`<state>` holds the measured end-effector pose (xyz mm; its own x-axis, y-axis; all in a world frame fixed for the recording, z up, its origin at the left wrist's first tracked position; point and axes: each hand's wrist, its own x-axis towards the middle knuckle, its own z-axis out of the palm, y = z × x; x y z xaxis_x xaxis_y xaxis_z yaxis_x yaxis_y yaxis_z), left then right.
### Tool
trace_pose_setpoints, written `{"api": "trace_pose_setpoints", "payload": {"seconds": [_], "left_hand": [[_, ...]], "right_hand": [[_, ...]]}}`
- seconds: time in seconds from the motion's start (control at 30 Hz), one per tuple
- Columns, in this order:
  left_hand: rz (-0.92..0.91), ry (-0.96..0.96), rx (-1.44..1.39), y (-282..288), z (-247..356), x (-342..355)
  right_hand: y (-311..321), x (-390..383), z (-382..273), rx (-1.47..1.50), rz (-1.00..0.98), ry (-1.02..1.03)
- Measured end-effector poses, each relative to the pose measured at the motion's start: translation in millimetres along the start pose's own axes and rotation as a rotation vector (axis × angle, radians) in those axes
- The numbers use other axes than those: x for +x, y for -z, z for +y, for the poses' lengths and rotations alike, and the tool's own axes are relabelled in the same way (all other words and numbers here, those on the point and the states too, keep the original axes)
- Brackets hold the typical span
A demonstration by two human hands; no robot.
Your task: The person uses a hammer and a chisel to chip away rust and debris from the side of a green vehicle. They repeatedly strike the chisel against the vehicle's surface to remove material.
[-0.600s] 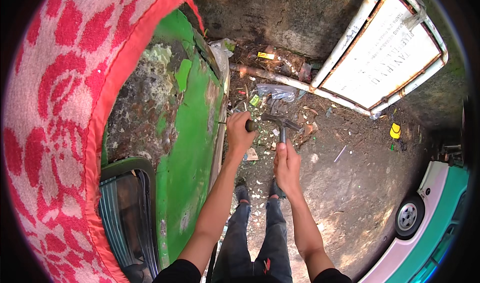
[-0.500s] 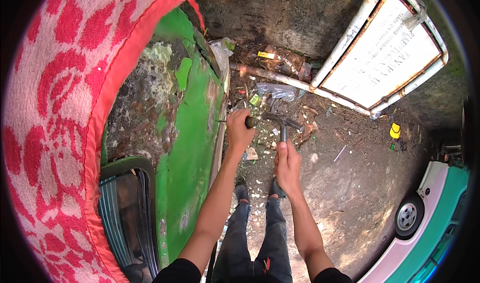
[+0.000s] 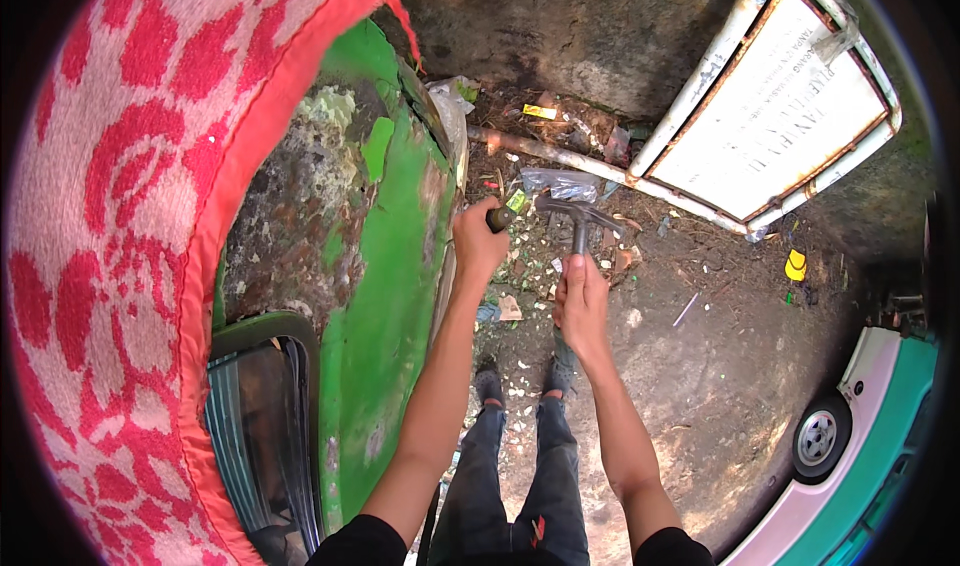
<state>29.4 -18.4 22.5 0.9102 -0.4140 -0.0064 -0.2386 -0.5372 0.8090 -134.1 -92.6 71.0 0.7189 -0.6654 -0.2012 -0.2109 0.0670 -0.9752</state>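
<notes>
My right hand (image 3: 583,301) is closed around the grey shaft of a hammer (image 3: 580,212), whose dark head points away from me. To its left, my left hand (image 3: 477,241) grips a tool with a rounded dark handle (image 3: 499,219). The handle's butt faces the hammer head with a small gap between them; its working end is hidden by my hand and the panel's edge. That hand is beside the right edge of a green vehicle body panel (image 3: 385,316), with flaked paint and a rough, bare patch (image 3: 290,206).
A red and pink patterned cloth (image 3: 110,266) drapes over the left side, above a dark-framed window (image 3: 265,416). A rusty white-framed sign (image 3: 780,106) leans by the wall (image 3: 520,26). Litter and paint flakes cover the ground. A teal and white vehicle (image 3: 860,406) stands at right.
Both hands have moved a little farther from me, the hammer head rising with the right one. The thin shaft left of my left hand no longer shows. The whole view has shifted slightly.
</notes>
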Motion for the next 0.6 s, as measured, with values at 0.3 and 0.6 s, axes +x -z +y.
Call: {"api": "trace_pose_setpoints", "payload": {"seconds": [0.3, 0.6], "left_hand": [[0.101, 0.022, 0.033, 1.4, -23.6, 11.8], [0.14, 0.053, -0.026, 11.8, -18.2, 13.0]], "right_hand": [[-1.7, 19.5, -20.6, -0.104, -0.097, -0.026], [-0.3, 35.3, -21.9, 0.092, -0.163, -0.133]]}}
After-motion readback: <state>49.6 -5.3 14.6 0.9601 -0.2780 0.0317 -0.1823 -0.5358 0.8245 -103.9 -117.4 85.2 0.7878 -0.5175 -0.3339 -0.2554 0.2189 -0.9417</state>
